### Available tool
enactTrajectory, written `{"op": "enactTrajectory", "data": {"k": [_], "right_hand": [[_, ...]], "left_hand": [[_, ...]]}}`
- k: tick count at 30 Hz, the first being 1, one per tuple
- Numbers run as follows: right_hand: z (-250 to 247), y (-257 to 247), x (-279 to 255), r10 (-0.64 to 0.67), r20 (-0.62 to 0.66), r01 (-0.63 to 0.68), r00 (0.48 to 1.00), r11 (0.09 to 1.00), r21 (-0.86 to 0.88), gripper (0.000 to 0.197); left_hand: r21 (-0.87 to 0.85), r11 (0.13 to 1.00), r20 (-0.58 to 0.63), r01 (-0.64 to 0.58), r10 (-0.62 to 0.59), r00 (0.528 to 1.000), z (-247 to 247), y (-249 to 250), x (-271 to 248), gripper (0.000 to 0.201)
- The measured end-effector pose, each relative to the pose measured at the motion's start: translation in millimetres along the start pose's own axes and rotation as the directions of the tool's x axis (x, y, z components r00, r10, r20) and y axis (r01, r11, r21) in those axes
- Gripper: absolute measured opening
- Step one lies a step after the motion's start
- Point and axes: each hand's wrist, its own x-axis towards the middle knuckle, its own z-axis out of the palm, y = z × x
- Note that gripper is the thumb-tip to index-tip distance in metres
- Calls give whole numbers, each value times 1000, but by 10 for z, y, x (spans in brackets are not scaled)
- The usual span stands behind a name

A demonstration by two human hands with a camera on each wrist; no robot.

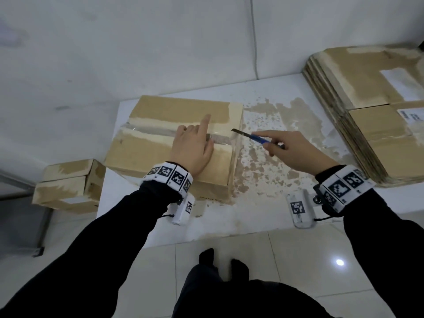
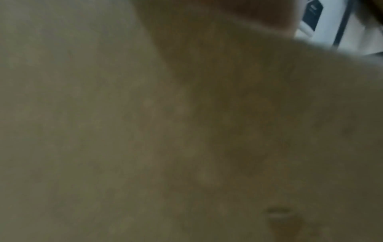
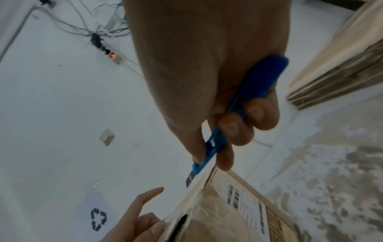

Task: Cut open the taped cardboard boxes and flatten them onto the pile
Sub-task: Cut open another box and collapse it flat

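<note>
A taped cardboard box (image 1: 158,154) lies on the white table (image 1: 263,214), with clear tape (image 1: 149,130) along its top seam. My left hand (image 1: 195,143) rests palm-down on the box top near its right end, index finger pointing away. My right hand (image 1: 270,143) grips a blue utility knife (image 1: 254,137), whose blade tip is at the box's right edge by the tape. In the right wrist view the knife (image 3: 219,140) meets the box (image 3: 207,221) at its top corner. The left wrist view shows only blurred cardboard (image 2: 103,131).
A pile of flattened boxes (image 1: 367,115) lies on the table at the right. Two smaller taped boxes (image 1: 68,187) are stacked off the table's left side. The tabletop has worn brown patches. A power strip (image 3: 111,55) with cables lies on the floor beyond.
</note>
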Motion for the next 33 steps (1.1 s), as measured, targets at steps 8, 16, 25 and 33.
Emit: {"op": "enactTrajectory", "data": {"k": [8,16,25,33], "right_hand": [[23,-12,113,-66,-34,65,997,997,-49,36],[43,51,77,-97,137,129,986,959,-253,37],[181,18,-13,-130,110,165,985,891,-423,41],[29,-51,-11,-175,29,161,984,811,-563,39]], "left_hand": [[-10,983,183,183,-178,967,-140,-229,274,42],[17,997,478,78,-76,875,-221,-315,653,50],[351,875,465,-333,146,873,-142,-81,697,61],[404,816,492,-413,187,851,-133,3,542,69]]}}
